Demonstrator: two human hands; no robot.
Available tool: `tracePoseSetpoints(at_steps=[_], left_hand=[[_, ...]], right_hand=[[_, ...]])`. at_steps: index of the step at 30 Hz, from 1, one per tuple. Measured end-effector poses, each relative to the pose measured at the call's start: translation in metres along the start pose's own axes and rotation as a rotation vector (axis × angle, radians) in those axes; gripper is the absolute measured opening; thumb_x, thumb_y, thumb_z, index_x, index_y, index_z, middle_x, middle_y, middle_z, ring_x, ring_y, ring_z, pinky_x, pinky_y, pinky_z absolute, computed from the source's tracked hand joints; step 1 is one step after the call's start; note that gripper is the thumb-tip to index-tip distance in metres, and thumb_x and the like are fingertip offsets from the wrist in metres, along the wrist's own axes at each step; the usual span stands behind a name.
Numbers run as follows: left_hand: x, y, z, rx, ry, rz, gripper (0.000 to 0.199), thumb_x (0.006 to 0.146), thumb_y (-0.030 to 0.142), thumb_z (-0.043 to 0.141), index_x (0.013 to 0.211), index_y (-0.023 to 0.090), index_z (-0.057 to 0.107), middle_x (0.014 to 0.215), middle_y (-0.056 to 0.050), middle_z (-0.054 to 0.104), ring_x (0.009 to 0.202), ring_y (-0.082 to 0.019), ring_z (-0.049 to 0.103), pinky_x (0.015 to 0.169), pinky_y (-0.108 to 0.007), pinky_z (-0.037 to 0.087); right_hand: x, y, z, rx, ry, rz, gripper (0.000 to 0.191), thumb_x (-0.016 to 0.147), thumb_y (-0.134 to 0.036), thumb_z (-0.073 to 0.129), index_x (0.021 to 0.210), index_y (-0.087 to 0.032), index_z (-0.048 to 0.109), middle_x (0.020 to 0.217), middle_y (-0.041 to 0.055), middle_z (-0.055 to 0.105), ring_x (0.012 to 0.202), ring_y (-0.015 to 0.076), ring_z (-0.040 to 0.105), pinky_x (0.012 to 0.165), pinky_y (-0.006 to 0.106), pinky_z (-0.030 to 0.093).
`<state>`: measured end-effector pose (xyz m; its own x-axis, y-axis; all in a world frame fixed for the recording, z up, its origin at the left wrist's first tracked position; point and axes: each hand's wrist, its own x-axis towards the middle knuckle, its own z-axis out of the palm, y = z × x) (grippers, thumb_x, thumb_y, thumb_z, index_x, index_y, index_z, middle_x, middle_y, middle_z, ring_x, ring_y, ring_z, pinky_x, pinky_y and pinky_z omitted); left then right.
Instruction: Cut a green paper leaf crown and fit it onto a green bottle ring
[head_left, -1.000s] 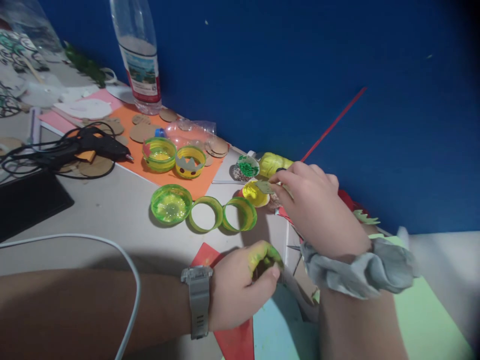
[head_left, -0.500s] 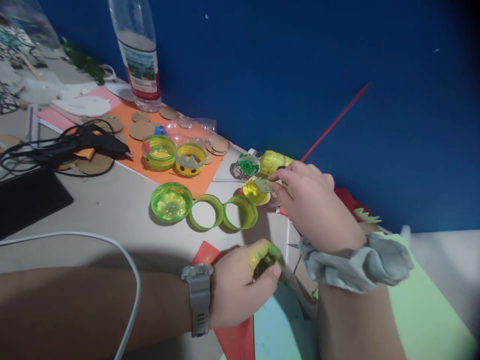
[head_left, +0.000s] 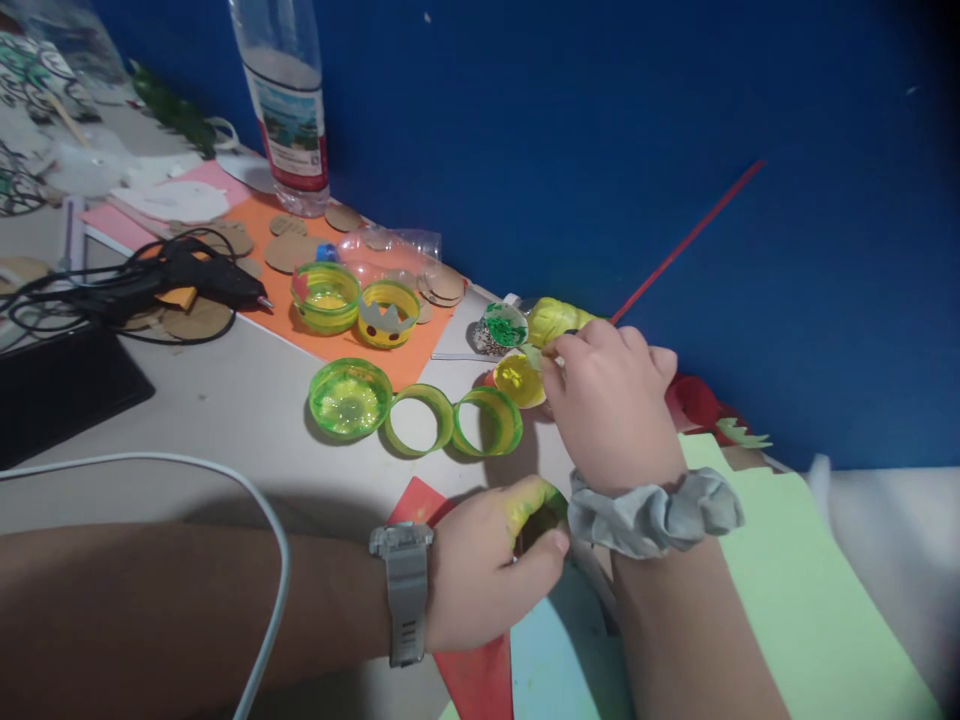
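Note:
My right hand (head_left: 611,400), with a grey scrunchie (head_left: 660,515) at its wrist, pinches a small pale green paper piece (head_left: 532,355). Only part of the piece shows, beside the rim of a cup of yellow paint (head_left: 519,382). Just behind is a cup of green paint (head_left: 502,328). My left hand (head_left: 487,565) wears a grey watch (head_left: 407,595) and has yellow-green paint on its index finger. Its fingers curl toward the thumb; what they hold, if anything, is hidden. To its upper left stand painted bottle rings (head_left: 487,450) and a green-painted bottle base (head_left: 349,432).
A tall bottle (head_left: 289,130) stands by the blue wall (head_left: 600,120). On orange paper (head_left: 300,340) lie cardboard discs and two decorated cups. A black glue gun (head_left: 217,280) with its cord lies left. A white cable (head_left: 277,590) crosses my left arm. Green paper (head_left: 795,560) lies right.
My right hand has turned and its wrist has shifted left, hiding more of the paper piece. My left hand keeps nearly the same curled pose. The whole view has shifted slightly.

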<state>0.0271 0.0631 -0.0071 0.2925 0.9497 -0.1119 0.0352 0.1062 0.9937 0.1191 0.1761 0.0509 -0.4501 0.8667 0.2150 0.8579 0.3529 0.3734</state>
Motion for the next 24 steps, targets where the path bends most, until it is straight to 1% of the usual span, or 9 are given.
tracePoseSetpoints(at_steps=[4,9,14,19,24], left_hand=[[-0.0009,0.0007,-0.0019,0.018,-0.010,0.007,0.010,0.085,0.023,0.048,0.076,0.023,0.043,0.065,0.007,0.048,0.061,-0.011,0.045,0.057,-0.025,0.030],[-0.0004,0.0045,-0.0027,0.014,-0.027,-0.030,0.012,0.084,0.023,0.048,0.074,0.023,0.042,0.063,0.007,0.048,0.059,-0.011,0.046,0.055,-0.025,0.030],[-0.0002,0.0055,-0.0009,0.013,-0.021,-0.065,0.012,0.084,0.022,0.047,0.073,0.022,0.042,0.063,0.007,0.049,0.059,-0.011,0.048,0.056,-0.026,0.032],[-0.0018,0.0001,-0.0007,0.015,-0.019,-0.020,0.011,0.086,0.025,0.046,0.076,0.023,0.043,0.064,0.007,0.051,0.060,-0.011,0.049,0.055,-0.025,0.030],[-0.0018,-0.0025,-0.0011,0.025,-0.030,-0.013,0.010,0.086,0.024,0.046,0.076,0.024,0.043,0.064,0.007,0.053,0.060,-0.011,0.049,0.055,-0.025,0.030]], right_hand=[[0.0017,-0.0004,0.0024,0.009,-0.004,0.049,0.022,0.091,-0.020,0.046,0.083,-0.016,0.065,0.088,0.0113,0.061,0.086,0.0290,0.049,0.066,0.037,0.022],[0.0035,-0.0020,0.0065,0.029,-0.014,0.048,0.022,0.092,-0.021,0.046,0.085,-0.016,0.067,0.088,0.0110,0.061,0.087,0.0298,0.051,0.066,0.037,0.023],[0.0038,-0.0009,0.0093,0.043,0.009,0.049,0.021,0.091,-0.021,0.048,0.085,-0.015,0.066,0.088,0.0114,0.061,0.085,0.0292,0.051,0.065,0.037,0.023],[0.0030,-0.0004,0.0096,0.054,0.024,0.053,0.020,0.091,-0.020,0.048,0.084,-0.015,0.066,0.087,0.0118,0.061,0.083,0.0282,0.050,0.065,0.036,0.023],[0.0039,-0.0017,0.0094,0.048,0.033,0.070,0.021,0.091,-0.020,0.048,0.086,-0.015,0.067,0.088,0.0121,0.061,0.084,0.0288,0.050,0.065,0.037,0.023]])
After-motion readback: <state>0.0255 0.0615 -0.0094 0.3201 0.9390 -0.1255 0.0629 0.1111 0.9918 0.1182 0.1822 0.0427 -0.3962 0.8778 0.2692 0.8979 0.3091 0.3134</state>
